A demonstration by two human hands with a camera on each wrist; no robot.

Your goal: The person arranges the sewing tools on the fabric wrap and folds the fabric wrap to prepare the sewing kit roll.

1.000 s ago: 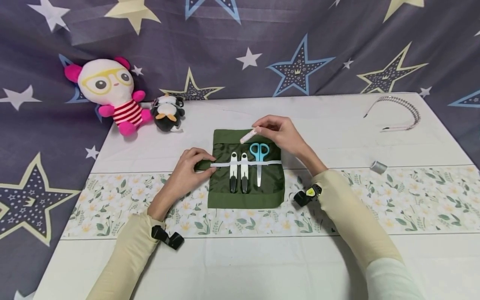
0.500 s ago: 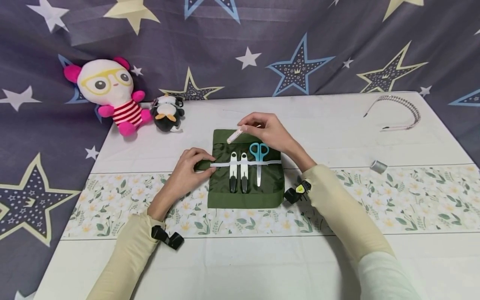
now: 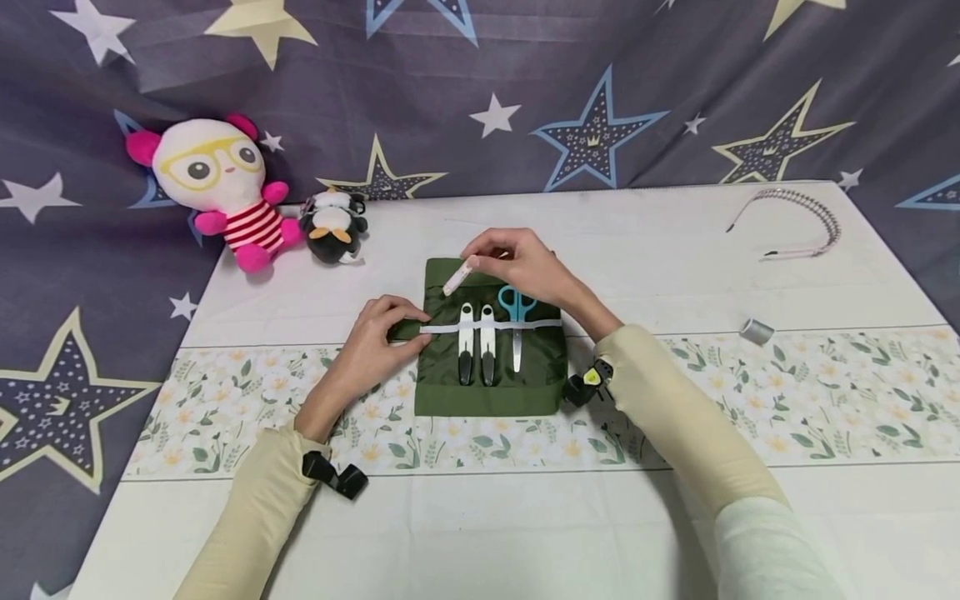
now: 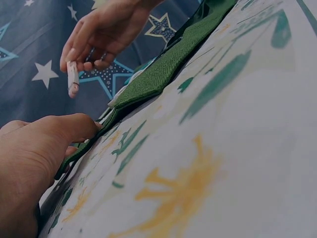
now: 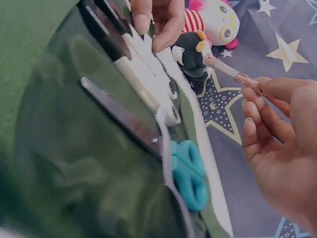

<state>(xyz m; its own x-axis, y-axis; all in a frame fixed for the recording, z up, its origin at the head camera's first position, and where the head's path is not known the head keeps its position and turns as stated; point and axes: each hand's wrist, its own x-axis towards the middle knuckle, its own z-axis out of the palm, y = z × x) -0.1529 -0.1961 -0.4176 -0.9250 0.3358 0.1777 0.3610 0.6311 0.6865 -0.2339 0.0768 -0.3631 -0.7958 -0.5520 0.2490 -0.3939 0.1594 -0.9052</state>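
Note:
A dark green fabric tool roll (image 3: 491,402) lies spread on the table, a white elastic band (image 3: 442,329) running across it. Under the band sit two white tools with black tips (image 3: 466,343) and a pair of blue-handled scissors (image 3: 517,308). My left hand (image 3: 378,337) pinches the roll's left edge at the band's end. Above the roll's upper part, my right hand (image 3: 525,267) pinches a small slim pink-and-white stick (image 3: 457,278) between thumb and fingers, its free end angled down to the left. In the right wrist view the stick (image 5: 228,69) has pink patterned ends and a white middle.
A pink-and-white plush toy (image 3: 232,179) and a small penguin plush (image 3: 332,229) sit at the back left. To the right are a grey thread spool (image 3: 757,332) and a headband (image 3: 813,212). A star-patterned cloth (image 3: 450,92) hangs behind the table.
My right hand has carried the stick leftward across the top of the roll, then dipped slightly. The left hand has kept its grip on the edge.

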